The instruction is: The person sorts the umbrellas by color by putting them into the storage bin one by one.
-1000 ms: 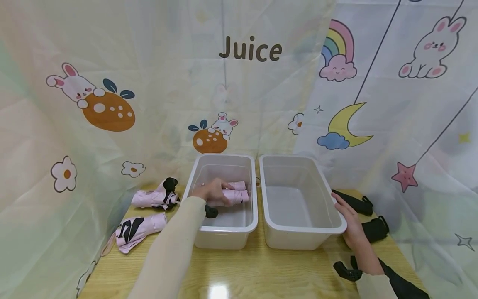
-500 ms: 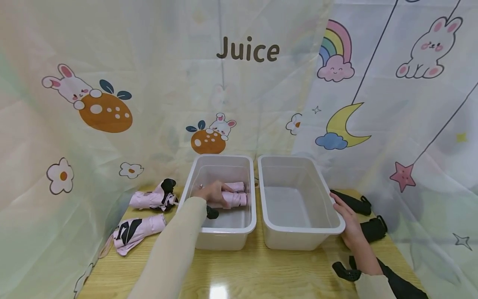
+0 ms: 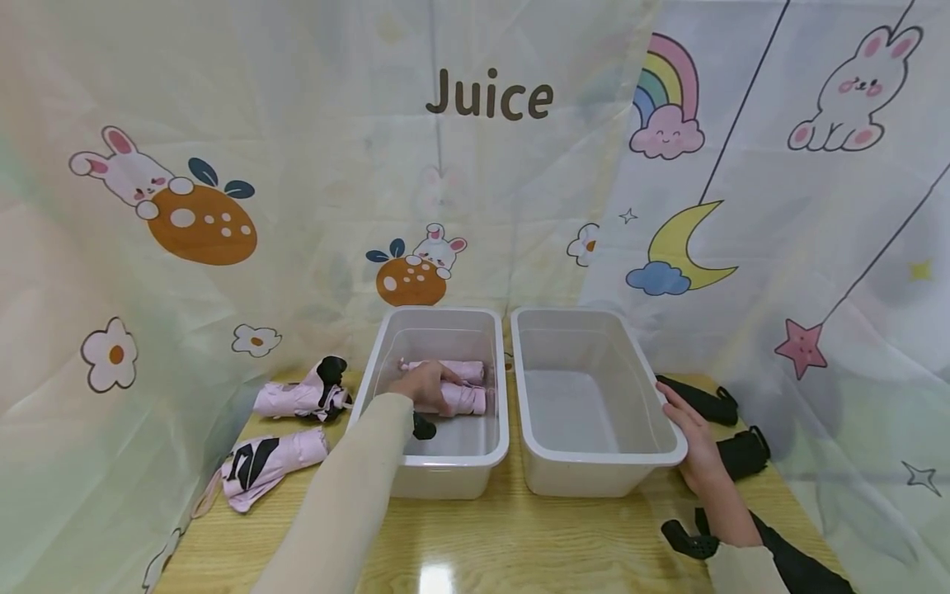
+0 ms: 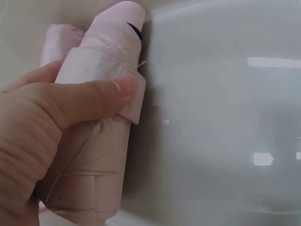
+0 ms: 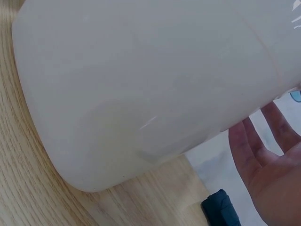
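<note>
My left hand (image 3: 425, 386) is down in the left white bin (image 3: 453, 462). It grips a folded pale pink umbrella (image 4: 94, 146), with the thumb laid across the closing strap. The umbrella's black handle (image 3: 424, 426) pokes out near my wrist. Just behind lies a second folded pink umbrella (image 3: 463, 370), partly covered by my fingers. On the right, my right hand (image 3: 693, 437) rests against the outer side and rim of the right white bin (image 3: 604, 458), its fingers fairly straight in the right wrist view. Nothing shows inside that bin.
Two folded pink umbrellas with black parts, a far one (image 3: 297, 398) and a near one (image 3: 270, 462), lie left of the bins. Several black umbrellas, one a short thick one (image 3: 742, 454), lie right of them. A printed curtain (image 3: 326, 181) hangs behind the wooden table (image 3: 475, 544).
My left hand, with the pink umbrella, has shifted slightly toward me inside the bin, so more of the umbrella behind shows. The right hand stays at the rim.
</note>
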A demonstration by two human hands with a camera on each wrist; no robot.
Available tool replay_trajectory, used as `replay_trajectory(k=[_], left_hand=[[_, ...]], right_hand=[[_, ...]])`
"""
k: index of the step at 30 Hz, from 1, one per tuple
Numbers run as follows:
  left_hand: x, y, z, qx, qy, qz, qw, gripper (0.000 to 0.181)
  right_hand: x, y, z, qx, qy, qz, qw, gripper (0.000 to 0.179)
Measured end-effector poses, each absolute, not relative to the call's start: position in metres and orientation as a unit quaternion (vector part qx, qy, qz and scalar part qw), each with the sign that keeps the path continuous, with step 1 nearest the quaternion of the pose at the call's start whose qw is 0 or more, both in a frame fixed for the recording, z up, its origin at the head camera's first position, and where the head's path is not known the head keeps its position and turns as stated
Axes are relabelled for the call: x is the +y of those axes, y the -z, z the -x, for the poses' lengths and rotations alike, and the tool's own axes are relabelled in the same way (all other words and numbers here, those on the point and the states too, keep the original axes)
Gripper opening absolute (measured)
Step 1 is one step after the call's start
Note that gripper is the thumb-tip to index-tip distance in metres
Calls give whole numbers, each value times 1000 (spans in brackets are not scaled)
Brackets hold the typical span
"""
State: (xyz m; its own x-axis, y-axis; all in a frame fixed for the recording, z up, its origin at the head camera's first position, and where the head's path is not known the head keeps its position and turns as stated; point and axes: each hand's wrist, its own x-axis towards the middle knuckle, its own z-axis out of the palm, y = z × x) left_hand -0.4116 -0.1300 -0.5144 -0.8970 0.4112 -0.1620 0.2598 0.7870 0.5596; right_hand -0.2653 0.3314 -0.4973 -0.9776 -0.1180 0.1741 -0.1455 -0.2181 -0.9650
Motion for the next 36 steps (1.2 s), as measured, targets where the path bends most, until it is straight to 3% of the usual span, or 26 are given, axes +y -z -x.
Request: replay_trajectory(k=[11, 20, 31, 36], left_hand=[[-130, 510, 407, 938, -253, -198, 131, 58], [-128, 480, 405, 917, -303, -181, 186, 38], [-173, 381, 401, 896, -369, -222, 110, 34], [-214, 355, 385, 898, -373, -225, 59, 31]], right_hand=[[329, 498, 265, -626, -773, -106, 9, 50], [330, 498, 264, -629, -770, -105, 7, 51], [330, 497, 263, -620, -778, -103, 5, 50], [330, 497, 264, -623, -775, -105, 7, 50]])
